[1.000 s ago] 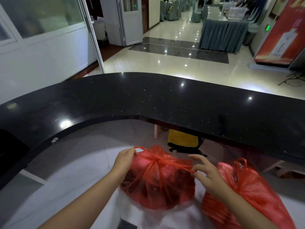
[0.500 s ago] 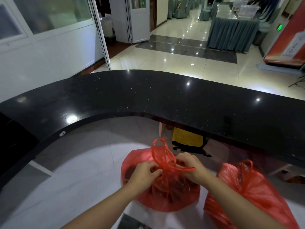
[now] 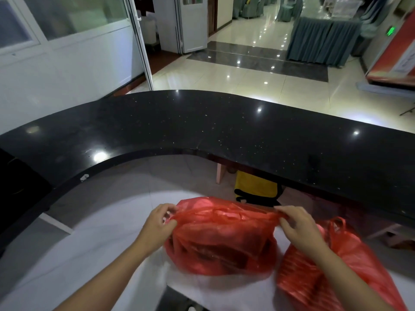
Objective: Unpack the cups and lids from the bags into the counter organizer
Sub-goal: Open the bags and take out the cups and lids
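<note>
A red plastic bag (image 3: pixel 221 241) sits on the white lower counter (image 3: pixel 94 248), its mouth stretched wide. My left hand (image 3: pixel 158 223) pinches the bag's left edge and my right hand (image 3: pixel 296 223) pinches its right edge, pulling the two sides apart. Dark shapes show through the plastic, but what is inside cannot be made out. A second red bag (image 3: pixel 350 272), its handles still up, lies to the right, partly behind my right forearm. No organizer is in view.
A curved black stone counter (image 3: pixel 224 131) rises beyond the white surface. A yellow and black object (image 3: pixel 256 189) sits under it. Beyond lie a glossy tiled floor, a draped table (image 3: pixel 323 39) and white doors.
Both hands worked at the knotted handles in the middle of the bag, then moved outward. The knot is gone and the bag's mouth is now pulled wide between them.
</note>
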Demonstrator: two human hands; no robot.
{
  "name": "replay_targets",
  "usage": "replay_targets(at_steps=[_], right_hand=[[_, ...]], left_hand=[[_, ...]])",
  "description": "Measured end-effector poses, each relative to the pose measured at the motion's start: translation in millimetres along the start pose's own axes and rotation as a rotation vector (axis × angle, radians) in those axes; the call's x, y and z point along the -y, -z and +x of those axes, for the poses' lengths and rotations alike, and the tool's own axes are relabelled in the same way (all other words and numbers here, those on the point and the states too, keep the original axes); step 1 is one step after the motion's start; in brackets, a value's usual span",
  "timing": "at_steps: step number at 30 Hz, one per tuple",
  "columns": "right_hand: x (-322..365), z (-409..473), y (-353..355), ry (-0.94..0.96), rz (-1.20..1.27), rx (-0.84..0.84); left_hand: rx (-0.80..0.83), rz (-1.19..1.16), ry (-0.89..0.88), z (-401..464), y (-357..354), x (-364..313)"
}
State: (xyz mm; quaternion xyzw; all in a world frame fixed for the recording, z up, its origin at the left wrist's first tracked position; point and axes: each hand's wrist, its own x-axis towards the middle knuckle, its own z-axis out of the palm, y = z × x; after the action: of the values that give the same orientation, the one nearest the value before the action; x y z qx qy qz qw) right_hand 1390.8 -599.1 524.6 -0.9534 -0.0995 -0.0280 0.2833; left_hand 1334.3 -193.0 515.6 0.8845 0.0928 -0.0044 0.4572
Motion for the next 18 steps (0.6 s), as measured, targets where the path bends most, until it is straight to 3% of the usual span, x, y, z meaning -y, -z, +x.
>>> replay_targets(at_steps=[4,10,12,14,18], right_hand=[[38.6,13.1,3.0,0.155,0.000,0.054],[80.4,31.6,-25.6,0.266,-0.306,0.481],[72.9,24.7,-28.5,0.289,-0.253,0.505],[56.3,9.7,-31.1,0.323,-0.210,0.516],[8.8,-30.4,-21.8,0.308,-0.243,0.509]], left_hand=[[0.075,0.188,-0.266,17.6,-7.5,-30.0],[0.444,0.848,-0.307,54.9,-26.1,-64.9],[0.513,0.811,-0.274,59.2,-22.6,-60.4],[0.488,0.621,-0.220,59.0,-16.7,-47.6],[0.123,0.356,0.134,54.4,6.1,-14.2]])
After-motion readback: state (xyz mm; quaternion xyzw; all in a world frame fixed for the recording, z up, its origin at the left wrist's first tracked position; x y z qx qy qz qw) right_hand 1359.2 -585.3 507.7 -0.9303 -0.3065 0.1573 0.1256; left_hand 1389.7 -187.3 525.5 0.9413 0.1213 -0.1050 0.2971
